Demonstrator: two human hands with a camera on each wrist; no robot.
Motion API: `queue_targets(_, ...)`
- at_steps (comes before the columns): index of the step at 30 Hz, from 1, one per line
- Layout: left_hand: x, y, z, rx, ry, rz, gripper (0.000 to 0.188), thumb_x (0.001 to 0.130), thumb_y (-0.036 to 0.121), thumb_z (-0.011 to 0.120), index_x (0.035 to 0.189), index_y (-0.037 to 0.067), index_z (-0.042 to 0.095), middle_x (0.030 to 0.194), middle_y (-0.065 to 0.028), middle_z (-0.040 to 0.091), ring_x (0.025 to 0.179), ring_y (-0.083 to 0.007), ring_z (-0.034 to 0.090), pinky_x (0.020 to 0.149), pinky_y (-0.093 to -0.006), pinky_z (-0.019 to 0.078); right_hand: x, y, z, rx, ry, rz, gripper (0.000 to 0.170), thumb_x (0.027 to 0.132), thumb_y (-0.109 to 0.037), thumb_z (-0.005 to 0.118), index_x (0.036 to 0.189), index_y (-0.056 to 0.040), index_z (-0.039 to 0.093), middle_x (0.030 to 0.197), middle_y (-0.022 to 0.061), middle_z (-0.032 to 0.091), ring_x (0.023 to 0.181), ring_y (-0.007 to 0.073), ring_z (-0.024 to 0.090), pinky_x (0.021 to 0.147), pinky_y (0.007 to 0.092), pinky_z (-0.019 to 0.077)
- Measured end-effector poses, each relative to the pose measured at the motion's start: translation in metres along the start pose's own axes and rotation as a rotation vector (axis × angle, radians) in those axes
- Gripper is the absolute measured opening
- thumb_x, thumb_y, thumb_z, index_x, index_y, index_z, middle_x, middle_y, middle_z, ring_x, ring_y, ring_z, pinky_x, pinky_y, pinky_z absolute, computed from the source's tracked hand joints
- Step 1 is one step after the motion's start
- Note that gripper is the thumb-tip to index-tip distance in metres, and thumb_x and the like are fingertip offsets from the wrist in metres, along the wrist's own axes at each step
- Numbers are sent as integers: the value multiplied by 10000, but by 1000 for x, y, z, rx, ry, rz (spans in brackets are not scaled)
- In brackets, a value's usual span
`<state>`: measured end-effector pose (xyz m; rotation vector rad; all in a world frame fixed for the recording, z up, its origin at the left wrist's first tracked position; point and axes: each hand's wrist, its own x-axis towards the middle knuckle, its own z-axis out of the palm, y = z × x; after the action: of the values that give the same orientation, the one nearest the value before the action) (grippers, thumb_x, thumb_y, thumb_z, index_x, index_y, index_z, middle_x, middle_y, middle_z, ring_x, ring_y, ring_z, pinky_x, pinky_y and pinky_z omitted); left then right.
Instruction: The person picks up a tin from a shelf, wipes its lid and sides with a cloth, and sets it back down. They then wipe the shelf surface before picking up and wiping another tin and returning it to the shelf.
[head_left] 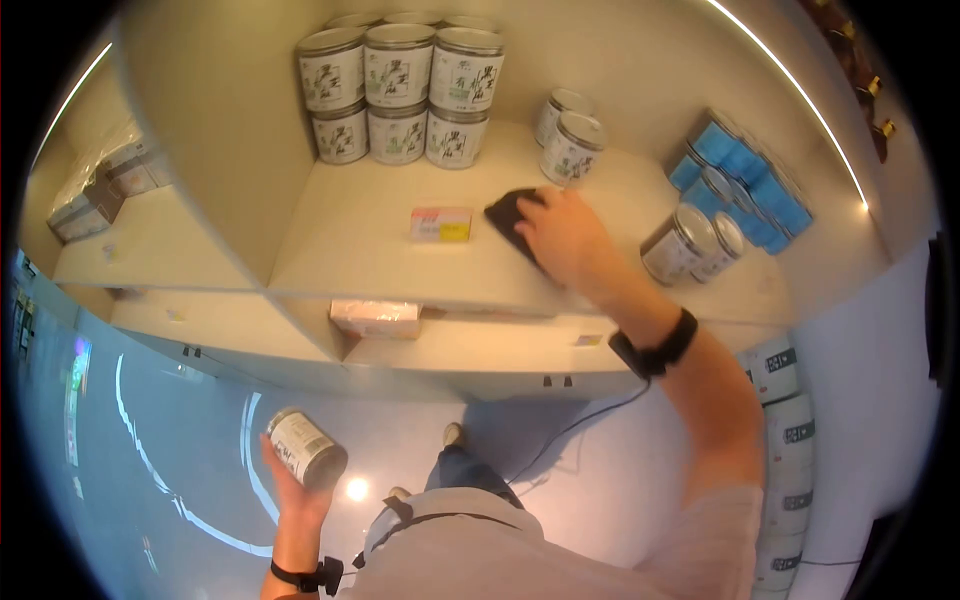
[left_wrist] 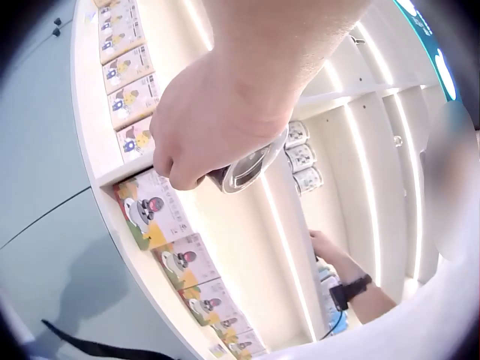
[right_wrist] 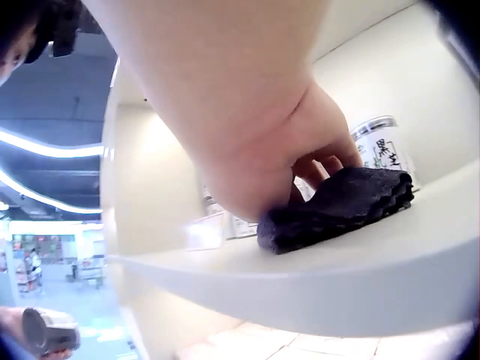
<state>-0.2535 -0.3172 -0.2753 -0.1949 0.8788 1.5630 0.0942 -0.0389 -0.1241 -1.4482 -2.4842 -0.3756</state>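
Observation:
My right hand [head_left: 568, 240] holds a folded black cloth [head_left: 515, 222] flat against the shelf board, near its front edge. In the right wrist view the fingers of that hand [right_wrist: 322, 161] bend down onto the dark cloth [right_wrist: 337, 210]. Low on the left, away from the shelf, my left hand [head_left: 297, 497] grips a labelled can [head_left: 305, 447], which is tilted. The left wrist view shows the hand [left_wrist: 217, 120] curled round the can [left_wrist: 251, 166], mostly hiding it. A price tag [head_left: 441, 224] stands left of the cloth.
Stacked cans [head_left: 400, 90] stand at the back left of the shelf. Two cans [head_left: 573, 150] are behind my right hand; others [head_left: 678, 243] stand to its right beside blue cans [head_left: 740, 170]. A pink box [head_left: 377, 318] lies on the lower shelf. A cord [head_left: 575, 420] hangs from my right wrist.

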Motion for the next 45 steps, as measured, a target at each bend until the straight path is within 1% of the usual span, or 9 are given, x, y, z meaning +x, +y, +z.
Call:
queue_targets(6, 23, -13, 26, -20, 90, 35, 575, 913, 673, 536, 1174, 170, 633, 979, -68, 683, 911, -248, 670, 795, -390, 575, 4, 4, 9, -144, -150, -217, 316, 879, -132, 602, 1139, 48, 604, 1096, 151, 588, 1040, 287, 585, 812, 354, 556)
queue_targets(12, 51, -19, 42, -21, 95, 11, 569, 897, 671, 568, 1161, 173, 643, 991, -61, 690, 918, -248, 670, 800, -399, 575, 80, 10, 34, -16, -53, -22, 304, 861, -66, 565, 1117, 93, 612, 1125, 177, 591, 1037, 301, 598, 804, 350, 569)
queue_targets(20, 69, 2, 29, -25, 120, -56, 566, 895, 662, 579, 1157, 165, 644, 999, -65, 690, 929, -265, 664, 803, -405, 572, 155, 31, 58, -188, -215, 150, 323, 864, -103, 587, 1148, 48, 620, 1227, 193, 618, 1093, 377, 613, 884, 404, 550)
queue_targets(26, 72, 21, 17, -46, 122, -30, 549, 885, 635, 614, 1184, 176, 640, 1022, -55, 687, 939, -263, 659, 832, -406, 564, 190, 57, 71, -106, -347, 239, 336, 961, -188, 443, 1172, -21, 644, 1109, 190, 696, 1002, 330, 698, 856, 425, 557)
queue_targets(28, 69, 24, 16, -54, 110, -48, 548, 883, 634, 618, 1185, 177, 640, 1025, -53, 687, 938, -265, 658, 833, -407, 564, 187, 48, 65, -68, -229, 289, 237, 897, -135, 565, 983, -17, 752, 1014, 179, 740, 925, 331, 731, 766, 418, 587)
queue_targets(29, 69, 27, 17, -59, 95, -53, 547, 881, 632, 622, 1186, 178, 640, 1029, -51, 686, 938, -266, 657, 834, -407, 564, 183, 47, 60, -121, -311, 247, 231, 891, -122, 565, 973, -21, 756, 995, 178, 741, 906, 330, 732, 758, 406, 589)
queue_targets(35, 78, 40, 11, -88, 98, -99, 527, 949, 606, 526, 1243, 175, 602, 1096, -42, 633, 995, -249, 596, 903, -413, 519, 87, 6, 34, -121, -273, 178, 238, 875, -102, 552, 987, -20, 744, 948, 166, 737, 858, 324, 731, 736, 408, 588)
queue_targets(37, 87, 42, 12, -84, 96, -106, 534, 947, 609, 529, 1247, 173, 603, 1094, -39, 637, 997, -249, 597, 900, -413, 520, 65, 1, 25, -101, -51, 97, 246, 888, -112, 539, 1038, -16, 709, 1000, 172, 719, 887, 316, 724, 743, 410, 584)
queue_targets(45, 95, 43, 26, -13, -36, -120, 554, 945, 620, 529, 1275, 179, 594, 1129, -30, 640, 1003, -256, 601, 893, -419, 522, 159, 35, 70, -128, -55, 205, 232, 912, -121, 526, 1032, -11, 692, 1048, 168, 710, 926, 297, 720, 750, 406, 586)
